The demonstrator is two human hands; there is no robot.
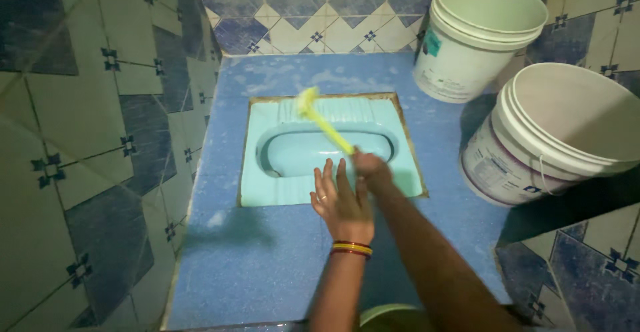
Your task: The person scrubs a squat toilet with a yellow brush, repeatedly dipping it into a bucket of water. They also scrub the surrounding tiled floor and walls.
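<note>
Over squat pan [280,192], set flush in blue floor [253,259]: right hand [371,167] closed round lower end of yellow brush [323,122], head blurred near pan's far rim. Brush looks light, stiff plastic, probably slick when wet; grip at handle end. Left hand [341,202] open, fingers spread, empty, just beside right. Two white buckets [467,39] [553,135] crowd right side; tiled wall [93,139] close left.

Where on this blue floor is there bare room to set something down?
Bare floor lies between the left tiled wall and the squat pan, and behind the pan by the back wall. The right side is crowded by two white buckets. The right hand grips a yellow brush; the left hand hovers open.
</note>
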